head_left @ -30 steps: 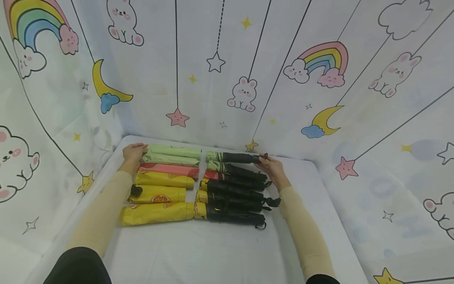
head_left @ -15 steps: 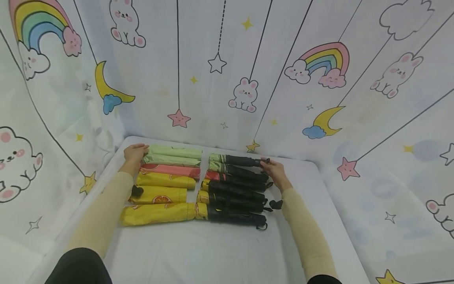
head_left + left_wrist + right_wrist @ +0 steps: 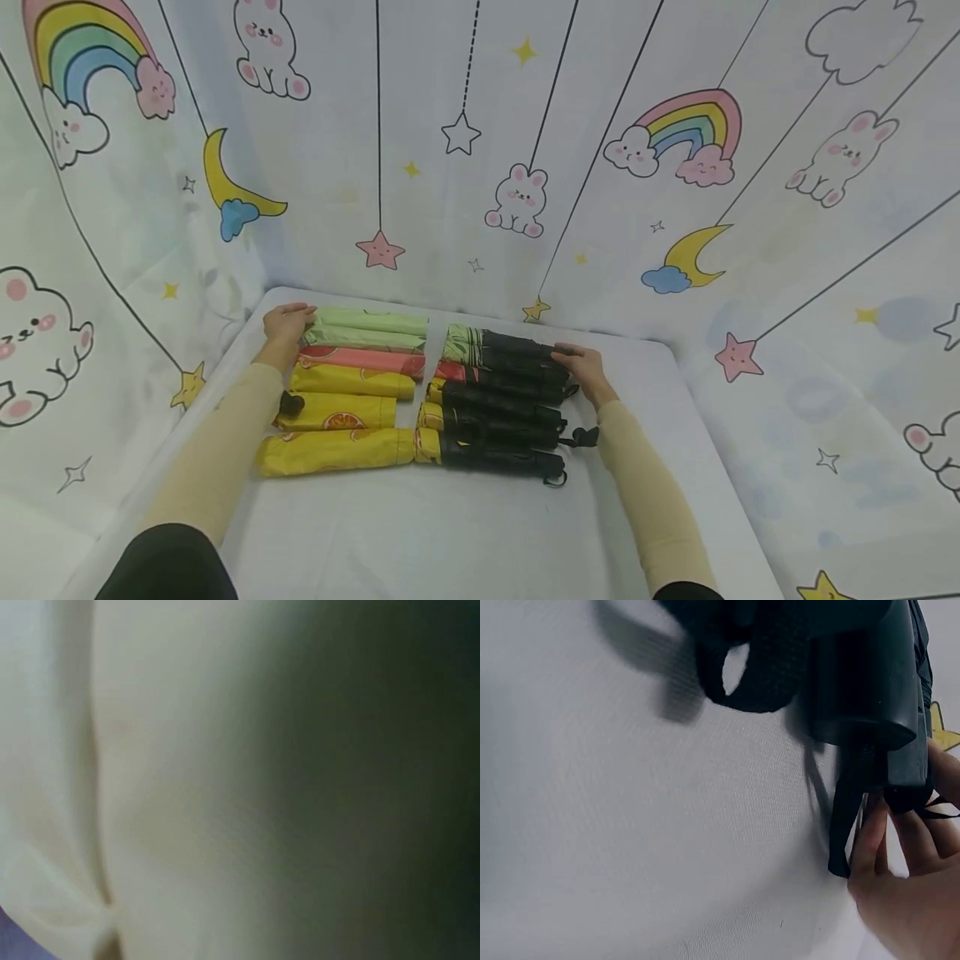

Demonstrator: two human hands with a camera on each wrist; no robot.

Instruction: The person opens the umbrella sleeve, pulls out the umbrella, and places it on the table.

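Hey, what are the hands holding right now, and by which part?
The right hand holds the black handle end of the far green umbrella. The left hand rests on the end of the green sleeves; a closed grip isn't visible.

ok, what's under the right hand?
The right hand rests on the black handle ends of the far umbrellas in the right row, fingers against them. Below lies the white table. The palm hides which handle it touches and the strap there.
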